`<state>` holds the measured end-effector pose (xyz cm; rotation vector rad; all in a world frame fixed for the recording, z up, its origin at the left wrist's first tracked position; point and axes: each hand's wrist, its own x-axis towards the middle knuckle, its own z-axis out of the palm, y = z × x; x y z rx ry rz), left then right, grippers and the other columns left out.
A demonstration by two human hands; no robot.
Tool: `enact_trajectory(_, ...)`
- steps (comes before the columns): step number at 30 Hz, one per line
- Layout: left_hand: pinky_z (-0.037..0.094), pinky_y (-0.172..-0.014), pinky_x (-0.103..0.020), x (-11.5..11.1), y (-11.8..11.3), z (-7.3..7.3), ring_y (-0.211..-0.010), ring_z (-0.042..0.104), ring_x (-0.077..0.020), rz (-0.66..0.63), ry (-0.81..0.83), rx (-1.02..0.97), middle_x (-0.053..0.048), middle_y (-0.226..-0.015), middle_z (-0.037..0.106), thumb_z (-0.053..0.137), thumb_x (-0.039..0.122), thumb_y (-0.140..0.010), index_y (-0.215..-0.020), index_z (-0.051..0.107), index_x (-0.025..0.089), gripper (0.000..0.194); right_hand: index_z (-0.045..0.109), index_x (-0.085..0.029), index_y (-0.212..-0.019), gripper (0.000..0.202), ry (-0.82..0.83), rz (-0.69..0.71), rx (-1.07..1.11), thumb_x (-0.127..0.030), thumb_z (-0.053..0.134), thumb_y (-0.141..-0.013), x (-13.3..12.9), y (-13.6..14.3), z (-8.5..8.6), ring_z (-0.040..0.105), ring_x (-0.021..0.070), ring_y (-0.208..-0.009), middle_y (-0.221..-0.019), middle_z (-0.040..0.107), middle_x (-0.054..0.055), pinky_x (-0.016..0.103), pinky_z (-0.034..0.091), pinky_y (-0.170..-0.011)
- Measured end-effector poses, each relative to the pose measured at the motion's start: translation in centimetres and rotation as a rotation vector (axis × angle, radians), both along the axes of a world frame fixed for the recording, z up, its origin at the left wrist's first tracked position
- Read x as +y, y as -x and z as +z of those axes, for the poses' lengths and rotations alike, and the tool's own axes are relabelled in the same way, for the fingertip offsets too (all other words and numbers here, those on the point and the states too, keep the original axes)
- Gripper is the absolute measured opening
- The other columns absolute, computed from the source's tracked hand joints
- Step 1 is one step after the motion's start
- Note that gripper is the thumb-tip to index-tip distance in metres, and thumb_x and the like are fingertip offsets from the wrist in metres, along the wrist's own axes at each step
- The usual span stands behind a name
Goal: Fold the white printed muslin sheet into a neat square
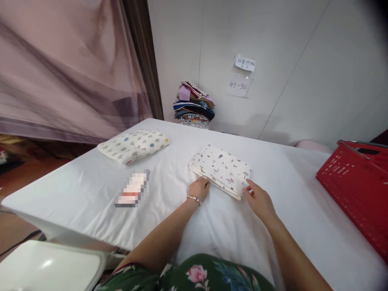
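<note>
A folded white cloth (221,167) with small printed figures lies in layers on the white-covered table in front of me. My left hand (198,189) is closed at its near left edge, fingertips hidden against the cloth; a bracelet circles the wrist. At the near right corner, my right hand (256,198) has its thumb and fingers curled around the edge of the same cloth. To the left lies another folded cloth (133,146), with grey, blue and yellow shapes. A blurred-out phone-like object (133,189) rests between that cloth and me.
A red plastic basket (354,190) stands at the right on the white table cover (163,173). Behind the table's far edge is a stack of folded fabrics (194,106). Paper signs (239,85) hang on the wall. A white stool (51,264) is at the lower left, and a pink curtain (72,60) hangs beyond.
</note>
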<state>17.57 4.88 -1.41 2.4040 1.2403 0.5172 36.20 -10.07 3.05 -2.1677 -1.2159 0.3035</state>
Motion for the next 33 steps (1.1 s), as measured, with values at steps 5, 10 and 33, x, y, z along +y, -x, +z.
enact_trajectory(5, 0.042, -0.062, -0.023, 0.0, 0.1, -0.3, -0.078, 0.058, -0.0134, 0.011, 0.015, -0.052, 0.0, -0.09, 0.061, 0.04, 0.027, -0.083, -0.086, 0.063, 0.026, 0.023, 0.06, -0.024, -0.099, 0.025, -0.075, 0.263, -0.138, -0.031, 0.043, -0.082, 3.6, 2.4, 1.1, 0.055, 0.0151, -0.077, -0.092, 0.061, 0.003, 0.025, 0.04, -0.067)
enact_trajectory(10, 0.043, -0.069, -0.023, -0.2, 0.4, -0.4, -0.086, 0.056, -0.0124, -0.057, -0.083, -0.164, 0.0, -0.101, 0.058, 0.041, 0.023, -0.083, -0.106, 0.055, 0.026, 0.027, 0.062, -0.021, -0.087, 0.018, 0.002, 0.371, -0.355, -0.026, 0.045, -0.083, 7.6, 4.0, 0.3, 0.052, 0.0152, -0.086, -0.085, 0.058, 0.002, 0.023, 0.035, -0.068)
enact_trajectory(33, 0.04, -0.065, -0.023, 1.4, -0.9, 1.2, -0.084, 0.057, -0.0128, -0.077, 0.001, 0.031, -0.001, -0.099, 0.057, 0.031, 0.034, -0.089, -0.102, 0.057, 0.03, 0.029, 0.053, -0.019, -0.071, 0.016, -0.019, 0.327, -0.257, -0.018, 0.04, -0.08, 9.9, 3.2, -2.0, 0.049, 0.0127, -0.072, -0.075, 0.055, 0.0, 0.023, 0.034, -0.065)
